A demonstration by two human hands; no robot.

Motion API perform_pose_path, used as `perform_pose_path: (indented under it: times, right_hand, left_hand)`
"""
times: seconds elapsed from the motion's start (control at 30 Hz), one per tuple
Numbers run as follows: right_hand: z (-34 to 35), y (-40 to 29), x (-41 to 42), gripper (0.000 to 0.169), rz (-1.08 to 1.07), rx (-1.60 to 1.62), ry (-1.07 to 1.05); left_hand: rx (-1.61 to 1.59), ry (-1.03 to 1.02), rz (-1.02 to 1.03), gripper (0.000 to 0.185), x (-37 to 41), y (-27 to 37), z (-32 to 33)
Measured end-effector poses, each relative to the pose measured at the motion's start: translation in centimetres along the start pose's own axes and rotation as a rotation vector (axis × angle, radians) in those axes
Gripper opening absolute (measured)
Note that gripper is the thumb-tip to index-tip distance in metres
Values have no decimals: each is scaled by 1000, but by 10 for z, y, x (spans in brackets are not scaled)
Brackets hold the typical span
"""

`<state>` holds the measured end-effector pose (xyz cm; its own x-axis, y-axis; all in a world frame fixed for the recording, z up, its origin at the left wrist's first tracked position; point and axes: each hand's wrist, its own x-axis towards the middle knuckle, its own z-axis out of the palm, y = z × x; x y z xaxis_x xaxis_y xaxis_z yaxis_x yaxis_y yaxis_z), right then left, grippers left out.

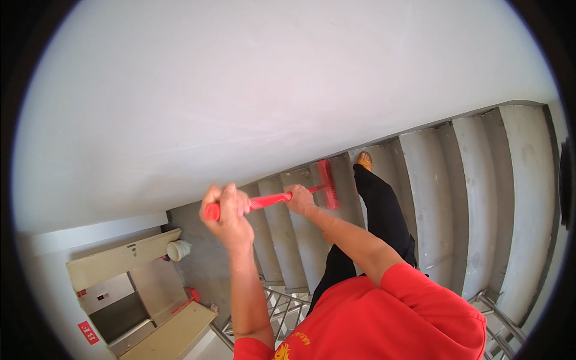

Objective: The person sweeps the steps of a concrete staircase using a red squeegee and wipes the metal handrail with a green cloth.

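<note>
My left hand [229, 220] is closed around the top end of a red broom handle [270, 200]. Farther down the same handle, my right hand [300, 199] grips it. The broom head [328, 184], with red bristles, is down at a grey stair step close to the wall. It looks slightly blurred. My foot in an orange-yellow sandal [365, 159] stands on a step just right of the broom head. Part of my other foot is hidden behind my right arm.
Grey concrete steps [434, 189] run along a pale wall [270, 90]. A metal railing [288, 303] borders their other side. On the landing [202, 252] at lower left are a whitish bucket [178, 250], a red long-handled dustpan [192, 294] and an open doorway with beige doors [126, 258].
</note>
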<state>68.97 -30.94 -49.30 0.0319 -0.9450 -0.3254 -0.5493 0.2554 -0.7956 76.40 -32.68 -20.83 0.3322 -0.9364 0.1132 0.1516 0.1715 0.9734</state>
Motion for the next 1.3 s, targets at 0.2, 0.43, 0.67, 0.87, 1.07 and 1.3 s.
perform_pose_path:
  times: [0.2, 0.43, 0.67, 0.87, 1.07, 1.3]
  right_hand:
    - [-50, -43, -68, 18, -64, -55, -233]
    - [-30, 16, -83, 17, 46, -124, -223]
    - [29, -14, -52, 20, -183, 142, -291]
    - [19, -50, -85, 22, -261, 162, -195]
    - [-25, -18, -76, 17, -62, -76, -56]
    - [-9, 13, -6, 18, -99, -230, -267]
  left_hand:
    - [-150, -149, 26, 30, -21, 48, -26]
    - [-183, -204, -114, 33, -62, 3, -33]
    - [347, -326, 245, 27, -89, 17, -24]
    - [88, -126, 200, 30, -73, 55, -29]
    - [-99, -54, 51, 32, -56, 38, -29]
    - [-22, 299, 25, 33, -34, -9, -21]
